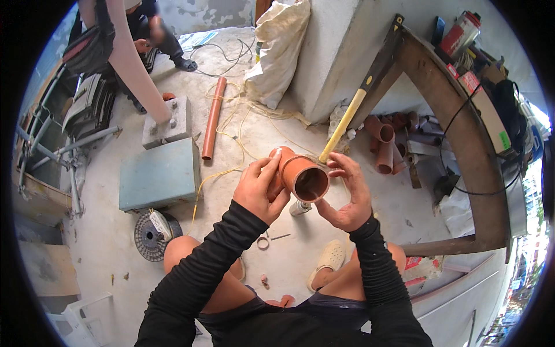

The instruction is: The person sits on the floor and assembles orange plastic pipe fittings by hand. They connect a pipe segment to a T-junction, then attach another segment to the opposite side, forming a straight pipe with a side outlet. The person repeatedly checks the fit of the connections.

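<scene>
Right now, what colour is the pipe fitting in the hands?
Orange-brown, terracotta-like; the pipe fitting shows best in the head view, its open end facing up.
</scene>
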Demonstrator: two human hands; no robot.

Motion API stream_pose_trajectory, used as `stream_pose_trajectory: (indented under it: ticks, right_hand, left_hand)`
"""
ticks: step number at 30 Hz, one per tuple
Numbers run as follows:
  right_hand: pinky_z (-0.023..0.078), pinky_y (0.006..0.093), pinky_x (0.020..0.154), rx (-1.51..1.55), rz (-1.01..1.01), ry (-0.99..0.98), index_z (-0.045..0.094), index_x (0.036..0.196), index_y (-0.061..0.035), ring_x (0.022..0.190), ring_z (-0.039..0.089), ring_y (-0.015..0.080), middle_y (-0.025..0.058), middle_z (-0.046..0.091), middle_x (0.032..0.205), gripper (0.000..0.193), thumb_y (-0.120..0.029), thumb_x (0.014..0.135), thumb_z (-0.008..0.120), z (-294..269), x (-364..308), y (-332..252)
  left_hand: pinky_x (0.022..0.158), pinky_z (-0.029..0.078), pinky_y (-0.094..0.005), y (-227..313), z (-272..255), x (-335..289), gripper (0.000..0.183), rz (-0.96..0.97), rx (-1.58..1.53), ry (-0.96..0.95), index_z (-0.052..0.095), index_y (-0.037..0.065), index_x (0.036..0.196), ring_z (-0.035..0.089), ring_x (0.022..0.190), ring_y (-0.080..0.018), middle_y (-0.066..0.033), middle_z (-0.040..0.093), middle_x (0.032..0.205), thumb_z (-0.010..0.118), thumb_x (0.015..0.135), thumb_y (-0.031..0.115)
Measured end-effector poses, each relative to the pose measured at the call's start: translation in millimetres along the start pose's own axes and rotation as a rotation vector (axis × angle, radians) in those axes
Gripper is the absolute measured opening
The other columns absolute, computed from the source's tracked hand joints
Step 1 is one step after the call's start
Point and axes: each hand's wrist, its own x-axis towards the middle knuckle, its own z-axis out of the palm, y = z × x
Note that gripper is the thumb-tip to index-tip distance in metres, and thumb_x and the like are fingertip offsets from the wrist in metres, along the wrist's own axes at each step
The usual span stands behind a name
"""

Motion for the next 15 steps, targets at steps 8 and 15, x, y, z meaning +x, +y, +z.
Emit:
stream_pose_trajectory:
  ticks: [8,15]
  right_hand:
    - [0.051,0.0396,0.103,-0.065,-0.041,-0.140,0.059,0.140,0.0002,0.119,0.065,0.0310,0.0167,0.062,0.136,0.087,-0.025,0.066,0.098,-10,0,0]
    - [0.053,0.0396,0.098,-0.010,-0.013,-0.153,0.060,0.142,-0.0049,0.121,0.063,0.0301,0.0145,0.061,0.137,0.098,-0.037,0.058,0.100,-14,-3,-2]
  left_hand:
    - [0.097,0.053,-0.0392,9,12,0,0.079,0.083,-0.084,-0.142,0.051,0.005,0.151,0.065,0.110,-0.0344,-0.0198,0.064,0.124,0.082,0.078,0.012]
    - [0.097,0.054,-0.0340,15,9,1,0.081,0.027,-0.286,-0.310,0.049,-0.001,0.148,0.067,0.113,-0.0250,-0.0165,0.064,0.129,0.089,0.078,0.012]
